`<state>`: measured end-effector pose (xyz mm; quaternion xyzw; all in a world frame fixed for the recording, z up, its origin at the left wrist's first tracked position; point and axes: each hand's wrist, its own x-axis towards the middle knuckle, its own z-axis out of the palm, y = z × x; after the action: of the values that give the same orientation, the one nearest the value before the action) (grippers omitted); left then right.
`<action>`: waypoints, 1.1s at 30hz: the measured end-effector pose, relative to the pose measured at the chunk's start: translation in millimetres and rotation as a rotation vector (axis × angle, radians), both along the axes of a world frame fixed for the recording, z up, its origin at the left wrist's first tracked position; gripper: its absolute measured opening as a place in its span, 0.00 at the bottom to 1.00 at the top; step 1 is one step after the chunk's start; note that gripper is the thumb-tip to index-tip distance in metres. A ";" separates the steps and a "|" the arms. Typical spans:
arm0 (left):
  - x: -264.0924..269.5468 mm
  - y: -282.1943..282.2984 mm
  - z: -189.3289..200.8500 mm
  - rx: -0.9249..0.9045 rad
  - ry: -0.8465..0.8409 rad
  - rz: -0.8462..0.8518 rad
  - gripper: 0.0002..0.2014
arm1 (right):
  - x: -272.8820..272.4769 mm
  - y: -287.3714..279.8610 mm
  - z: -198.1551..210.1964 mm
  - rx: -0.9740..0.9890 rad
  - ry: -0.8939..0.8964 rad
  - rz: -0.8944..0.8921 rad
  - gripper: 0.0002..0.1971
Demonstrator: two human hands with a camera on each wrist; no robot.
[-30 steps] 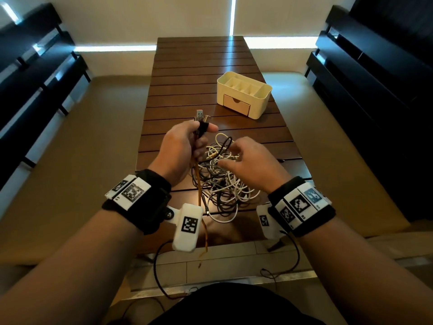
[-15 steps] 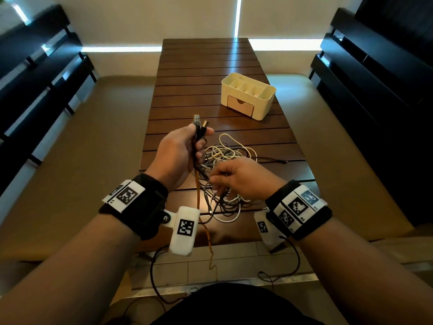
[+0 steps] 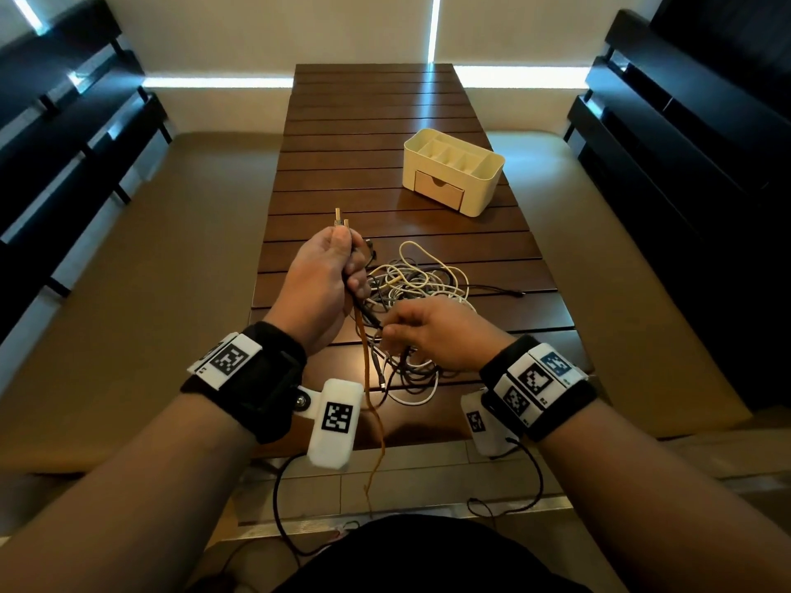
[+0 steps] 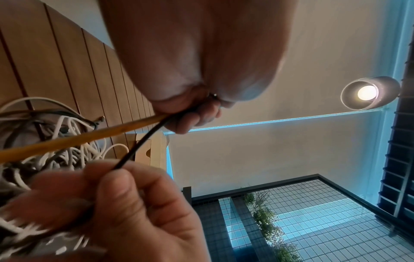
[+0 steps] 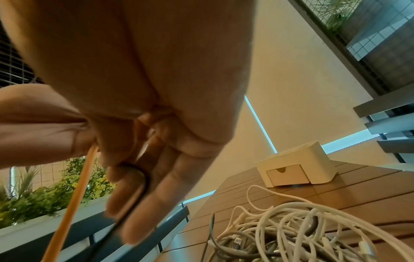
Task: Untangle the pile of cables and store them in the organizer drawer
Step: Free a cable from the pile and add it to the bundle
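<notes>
A tangled pile of white, grey and black cables (image 3: pixel 421 288) lies on the wooden slat table (image 3: pixel 376 134). My left hand (image 3: pixel 351 267) is raised just left of the pile. It grips an orange cable (image 3: pixel 364 361) and a black cable (image 4: pixel 139 147), whose plugs (image 3: pixel 340 218) stick up above the fist. The orange cable hangs down past the table's near edge. My right hand (image 3: pixel 387 333) is lower, at the pile's near side, and pinches the black cable (image 5: pixel 143 184) below the left fist. The cream organizer (image 3: pixel 453 164) stands farther back on the right, with its drawer (image 3: pixel 441 192) closed.
Padded tan benches (image 3: pixel 150 271) run along both sides of the table, with dark slatted backrests (image 3: pixel 64 122) behind them. One black cable end (image 3: pixel 501 289) trails right from the pile. Bare slats lie between the pile and the organizer.
My right hand has come off the top of the pile, moved toward me and pinched the black cable under my left fist. The left hand keeps its grip.
</notes>
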<state>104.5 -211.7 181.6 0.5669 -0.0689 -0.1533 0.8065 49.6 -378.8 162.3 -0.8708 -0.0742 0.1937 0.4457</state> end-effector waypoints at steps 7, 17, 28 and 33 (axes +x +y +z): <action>-3.3 -5.1 -5.0 -0.016 0.031 -0.034 0.16 | 4.0 -3.3 -0.2 0.036 0.051 0.019 0.25; -10.9 -3.2 -11.2 0.101 0.015 -0.092 0.14 | 10.8 -45.3 -33.6 0.126 0.017 -0.213 0.10; -10.8 -0.3 -28.7 0.236 0.057 -0.044 0.12 | 14.3 -81.0 -119.6 -0.371 0.147 -0.562 0.32; -7.5 -4.6 -29.3 0.246 0.052 -0.046 0.12 | 20.7 -70.3 -126.1 -0.178 0.139 -0.535 0.17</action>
<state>97.0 -216.3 152.3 0.6556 -0.0417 -0.1936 0.7286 70.4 -449.2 36.2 -0.8798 0.2061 0.1341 0.4069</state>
